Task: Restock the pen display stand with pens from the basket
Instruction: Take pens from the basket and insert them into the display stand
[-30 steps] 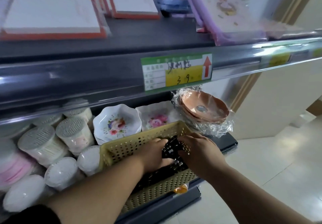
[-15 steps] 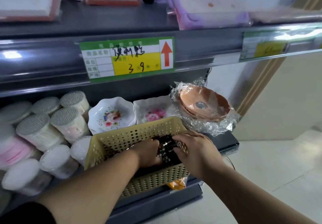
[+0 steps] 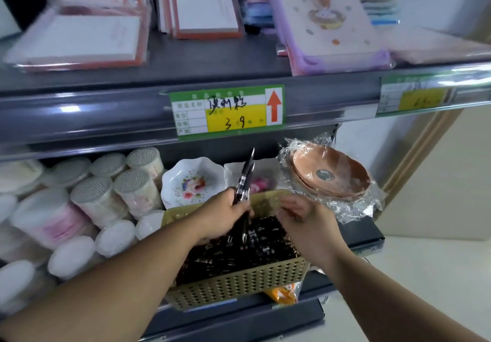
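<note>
The left hand grips a small bunch of black pens, fingers curled round their barrels, and the pens point up at a tilt above the perforated yellow basket on the lower shelf. The right hand hovers over the basket's right side with fingers loosely spread, holding nothing, above the heap of loose pens inside, near the wrapped brown bowls

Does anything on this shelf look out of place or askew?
Yes. The perforated basket of pens seems to overhang the lower shelf at its front edge, with an orange packet squashed beneath its right corner.
</note>
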